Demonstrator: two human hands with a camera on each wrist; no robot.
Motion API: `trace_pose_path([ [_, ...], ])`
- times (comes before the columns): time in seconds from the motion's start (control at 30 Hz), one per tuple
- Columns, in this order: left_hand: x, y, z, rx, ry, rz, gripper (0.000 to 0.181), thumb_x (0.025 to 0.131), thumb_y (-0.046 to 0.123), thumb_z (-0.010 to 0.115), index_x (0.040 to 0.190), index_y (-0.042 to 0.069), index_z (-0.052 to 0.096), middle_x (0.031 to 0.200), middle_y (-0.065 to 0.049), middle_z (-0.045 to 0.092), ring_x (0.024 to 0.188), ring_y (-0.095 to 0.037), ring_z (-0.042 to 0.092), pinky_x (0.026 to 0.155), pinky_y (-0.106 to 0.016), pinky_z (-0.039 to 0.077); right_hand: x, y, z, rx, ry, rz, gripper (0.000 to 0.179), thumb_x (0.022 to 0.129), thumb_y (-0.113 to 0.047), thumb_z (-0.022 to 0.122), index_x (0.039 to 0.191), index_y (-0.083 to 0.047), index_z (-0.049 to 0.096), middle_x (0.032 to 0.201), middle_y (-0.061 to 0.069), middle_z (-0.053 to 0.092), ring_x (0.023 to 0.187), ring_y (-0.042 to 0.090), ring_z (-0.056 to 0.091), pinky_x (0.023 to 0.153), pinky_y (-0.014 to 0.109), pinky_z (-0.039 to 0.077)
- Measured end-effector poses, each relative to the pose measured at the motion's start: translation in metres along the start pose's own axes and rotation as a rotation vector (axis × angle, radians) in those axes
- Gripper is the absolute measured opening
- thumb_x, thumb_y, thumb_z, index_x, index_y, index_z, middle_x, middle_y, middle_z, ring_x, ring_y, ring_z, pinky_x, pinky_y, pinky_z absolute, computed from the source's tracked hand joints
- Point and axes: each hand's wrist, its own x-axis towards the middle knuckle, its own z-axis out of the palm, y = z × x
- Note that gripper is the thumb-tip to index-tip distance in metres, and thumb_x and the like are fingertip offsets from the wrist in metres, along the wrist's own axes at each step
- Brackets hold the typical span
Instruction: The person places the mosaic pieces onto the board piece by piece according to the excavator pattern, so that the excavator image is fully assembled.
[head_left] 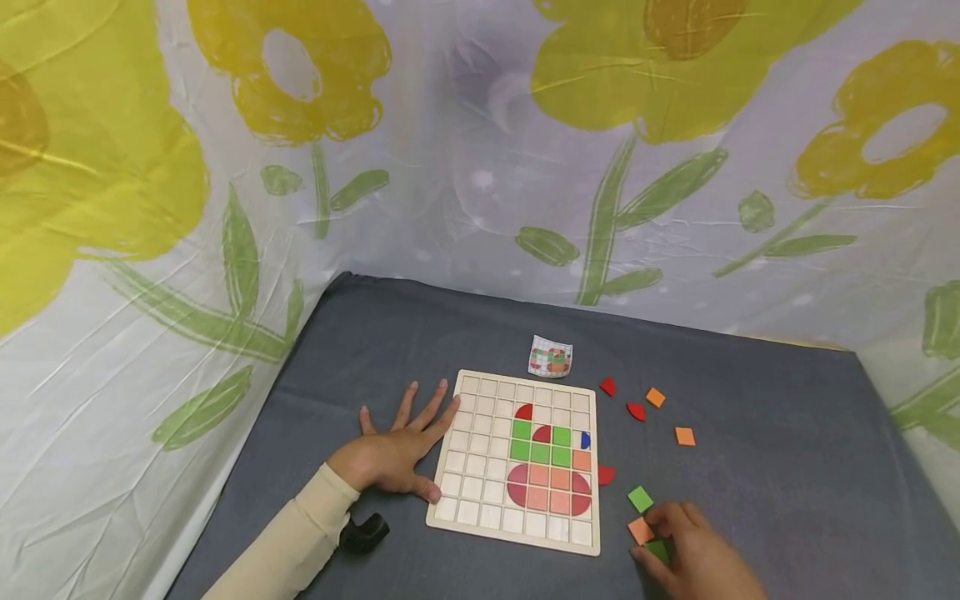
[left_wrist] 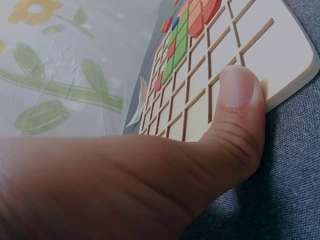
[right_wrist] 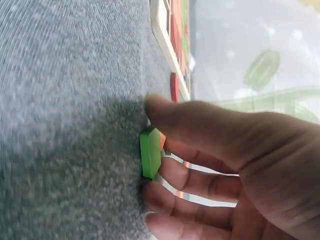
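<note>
A wooden grid board (head_left: 468,514) lies on the dark cloth, with red, green, orange and blue pieces in its right half. My left hand (head_left: 393,457) is spread at its left side; the thumb (left_wrist: 240,95) rests on the board's corner. To the right of the board, my right hand (head_left: 693,546) reaches down around a green square tile (head_left: 657,551), seen standing close to the fingers in the right wrist view. Its thumb is apart from that tile. An orange tile (head_left: 640,531) lies by the fingertips, and another green tile (head_left: 641,499) sits just beyond.
Behind the board lies a small pattern card (head_left: 551,357). Red quarter-circle pieces (head_left: 636,412) and orange squares (head_left: 685,437) are scattered right of the board. A black curved object (head_left: 364,533) is under the left wrist. A flower-printed curtain (head_left: 450,167) surrounds the table.
</note>
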Motion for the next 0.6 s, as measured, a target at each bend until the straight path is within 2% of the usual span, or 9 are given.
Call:
trace_pose_path([
  [0.13,0.000,0.000,0.000,-0.002,-0.003,-0.005,0.134,0.074,0.057,0.087,0.172,0.030,0.000,0.176,0.002,-0.021,0.160,-0.040,-0.023,0.100,-0.094,-0.009,0.001,-0.004,0.002,-0.004,0.029,-0.016,0.034,0.085,-0.034,0.090,0.103,-0.013,0.069,0.099,0.001,0.058,0.079,0.010,0.056,0.062,0.030,0.050],
  [0.3,-0.001,0.000,0.001,-0.004,-0.003,-0.007,0.134,0.074,0.057,0.087,0.172,0.030,0.000,0.177,0.002,-0.020,0.160,-0.040,-0.023,0.100,-0.094,-0.008,0.004,-0.009,0.002,-0.019,0.017,-0.020,0.030,0.087,-0.027,0.088,0.104,-0.011,0.070,0.098,0.002,0.058,0.078,0.011,0.056,0.065,0.033,0.052],
  [0.5,-0.001,0.000,0.000,-0.004,0.008,0.006,0.134,0.073,0.057,0.087,0.172,0.030,0.000,0.177,0.002,-0.020,0.160,-0.040,-0.023,0.099,-0.094,-0.008,0.009,-0.017,-0.002,-0.034,0.019,0.014,0.031,0.083,-0.027,0.084,0.104,-0.011,0.068,0.097,0.002,0.055,0.077,0.015,0.051,0.062,0.033,0.045],
  [0.6,-0.001,0.000,0.000,-0.010,0.008,0.009,0.134,0.073,0.056,0.087,0.172,0.030,0.001,0.177,0.002,-0.020,0.160,-0.040,-0.023,0.099,-0.094,-0.008,0.012,-0.019,-0.004,-0.047,0.001,0.020,0.031,0.083,-0.030,0.085,0.103,-0.012,0.069,0.097,0.003,0.055,0.078,0.016,0.052,0.062,0.035,0.046],
])
